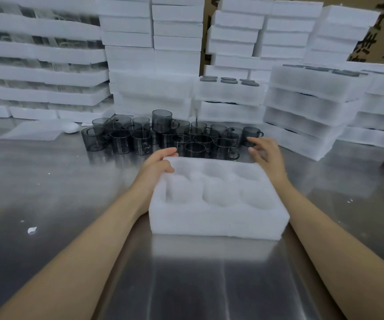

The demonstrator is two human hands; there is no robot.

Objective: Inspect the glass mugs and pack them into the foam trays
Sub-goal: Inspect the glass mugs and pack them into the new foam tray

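Left hand [161,163] grips the far left corner of the empty foam tray [218,218], thumb over the top edge, while the right hand [266,153] hovers loose-fingered past the tray's far right corner, holding nothing, right next to the smoky glass mugs [163,137]. The tray sits flat on the steel table [59,192], six pockets all empty, mugs clustered just behind it with one stacked on top. I'd guess the foam weighs nothing and slides easily, so pinning a corner makes sense. The mugs look thin and slick, probably best grabbed round the body or by the handle, one at a time. Packed trays [306,105] are stacked behind.
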